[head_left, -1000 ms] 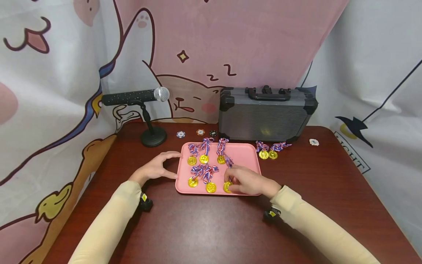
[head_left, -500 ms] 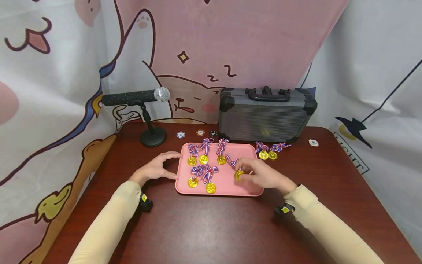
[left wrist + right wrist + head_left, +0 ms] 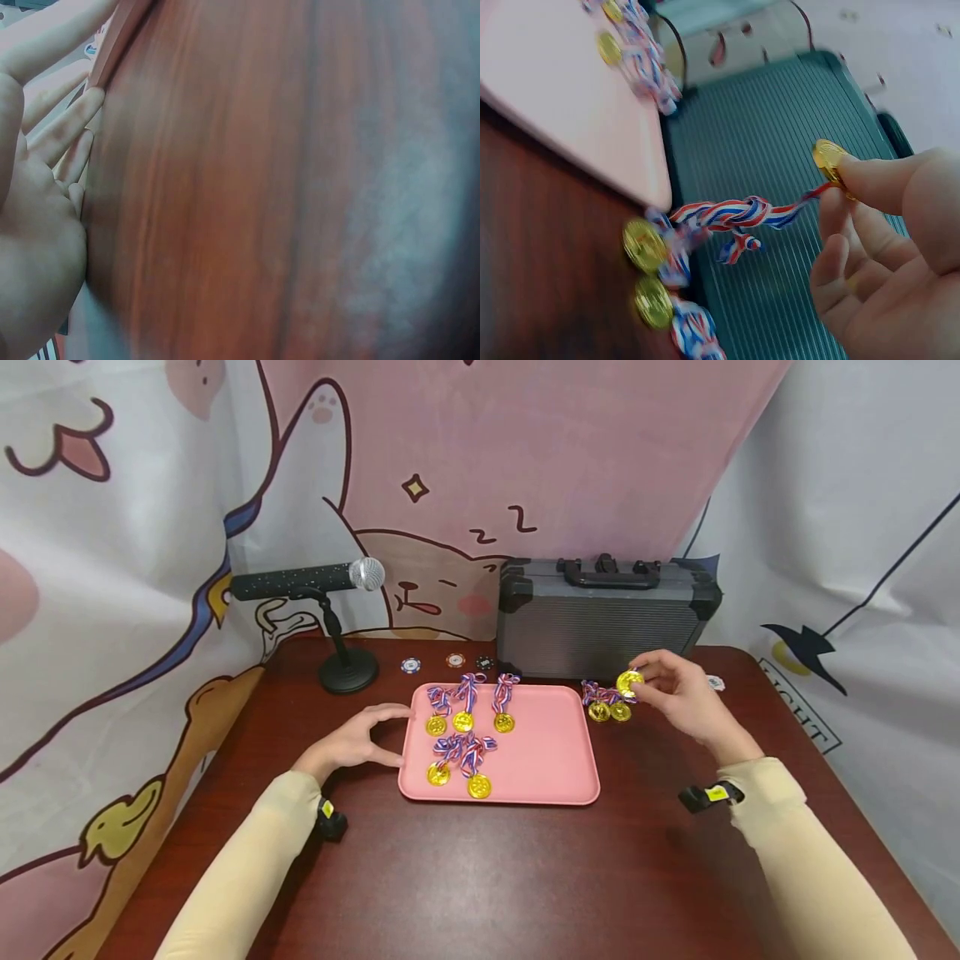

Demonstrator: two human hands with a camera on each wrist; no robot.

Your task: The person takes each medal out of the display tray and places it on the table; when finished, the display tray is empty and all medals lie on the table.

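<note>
My right hand pinches a gold medal between thumb and fingers, to the right of the pink tray. In the right wrist view its knotted red, white and blue ribbon trails from the held medal. Below the hand, two more gold medals lie on the table beside the tray's right edge. My left hand has its thumb and fingers spread, their tips at the tray's left rim. Several medals with bunched ribbons rest in two rows on the tray's left and middle.
A grey ribbed case with a black handle stands behind the tray. A microphone on a stand is at the back left. Poker chips lie along the back, and another chip lies partly behind my right hand.
My right hand has lifted the medal from the tray's lower right and carried it rightward and back, over the two medals on the table. My left hand has stayed put.
</note>
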